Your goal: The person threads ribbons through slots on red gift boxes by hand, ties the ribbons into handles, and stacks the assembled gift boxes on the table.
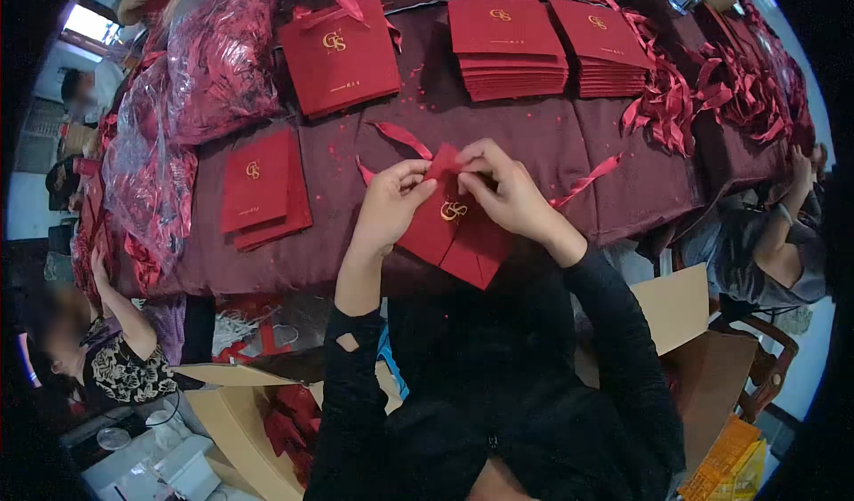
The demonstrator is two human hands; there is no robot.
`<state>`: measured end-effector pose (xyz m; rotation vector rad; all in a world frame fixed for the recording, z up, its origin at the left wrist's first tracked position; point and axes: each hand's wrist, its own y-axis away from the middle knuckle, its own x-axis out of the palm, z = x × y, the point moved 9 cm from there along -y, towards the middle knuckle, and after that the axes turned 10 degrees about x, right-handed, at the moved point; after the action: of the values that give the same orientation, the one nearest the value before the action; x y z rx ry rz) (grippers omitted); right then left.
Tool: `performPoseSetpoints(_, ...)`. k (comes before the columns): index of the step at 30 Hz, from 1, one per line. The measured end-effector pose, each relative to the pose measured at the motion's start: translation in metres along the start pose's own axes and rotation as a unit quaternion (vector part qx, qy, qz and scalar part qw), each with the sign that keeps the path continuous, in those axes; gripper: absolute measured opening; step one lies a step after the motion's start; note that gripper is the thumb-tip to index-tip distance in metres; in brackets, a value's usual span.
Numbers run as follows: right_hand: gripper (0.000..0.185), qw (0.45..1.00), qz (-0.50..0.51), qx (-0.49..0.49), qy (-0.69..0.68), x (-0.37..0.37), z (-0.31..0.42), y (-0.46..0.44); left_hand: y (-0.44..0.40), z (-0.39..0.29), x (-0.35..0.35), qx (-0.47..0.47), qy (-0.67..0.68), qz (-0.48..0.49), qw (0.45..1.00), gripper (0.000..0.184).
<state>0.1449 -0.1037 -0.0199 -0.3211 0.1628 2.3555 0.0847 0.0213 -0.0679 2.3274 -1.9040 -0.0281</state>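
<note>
A red paper bag with a gold logo (458, 243) is held tilted over the front edge of the cloth-covered table (347, 252). My left hand (393, 200) pinches the bag's upper left edge between thumb and fingers. My right hand (509, 194) has its thumb and fingertips together at the bag's top corner; whatever is between them is too small to make out. Red ribbon (400, 136) shows beyond my left hand, and another ribbon (592, 181) lies to the right of my right hand.
Red bag stacks (507, 43) (600, 43) stand at the back, more bags (338, 65) (258, 185) at left. Plastic sacks of ribbon (227, 65) line the left; ribbon piles (667, 101) lie right. People sit at both sides. Open cardboard boxes (240, 439) (712, 367) flank my body.
</note>
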Motion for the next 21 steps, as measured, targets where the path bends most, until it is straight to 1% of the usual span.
performPoseSetpoints(2,0.004,0.997,-0.03,0.034,-0.06,-0.006,-0.009,0.0,-0.001,0.003,0.001,0.007,0.006,0.008,1.0,0.026)
performPoseSetpoints(3,0.004,0.997,-0.03,0.035,-0.059,-0.007,-0.009,-0.001,0.0,0.0,0.002,0.003,0.004,0.003,1.0,0.025)
performPoseSetpoints(5,0.004,0.999,-0.006,0.022,-0.026,-0.002,-0.006,-0.005,0.0,-0.001,0.001,-0.001,0.001,-0.003,1.0,0.024)
performPoseSetpoints(8,0.005,1.0,0.002,0.019,0.004,0.003,-0.006,-0.008,-0.001,0.003,-0.001,-0.005,0.019,-0.007,1.0,0.023)
performPoseSetpoints(10,0.005,1.0,0.006,0.02,0.02,0.003,0.0,-0.01,-0.001,0.0,-0.004,0.008,-0.034,-0.023,0.999,0.022)
performPoseSetpoints(12,0.005,0.999,0.009,0.022,0.034,0.004,0.001,-0.012,-0.002,0.006,-0.005,0.005,-0.017,-0.02,1.0,0.022)
performPoseSetpoints(14,0.005,0.999,0.003,-0.002,0.044,0.005,0.0,-0.014,-0.002,0.011,-0.005,0.001,0.0,-0.017,1.0,0.023)
performPoseSetpoints(18,0.005,0.998,0.003,0.02,0.052,0.006,-0.003,-0.016,-0.003,0.007,-0.004,0.008,-0.012,-0.006,1.0,0.023)
performPoseSetpoints(20,0.006,0.997,-0.041,-0.009,0.069,0.004,0.001,-0.015,-0.003,0.005,-0.002,0.012,-0.023,-0.003,1.0,0.023)
performPoseSetpoints(21,0.006,0.997,-0.043,-0.013,0.068,0.006,0.001,-0.014,-0.003,0.003,-0.001,0.023,-0.028,-0.005,0.999,0.023)
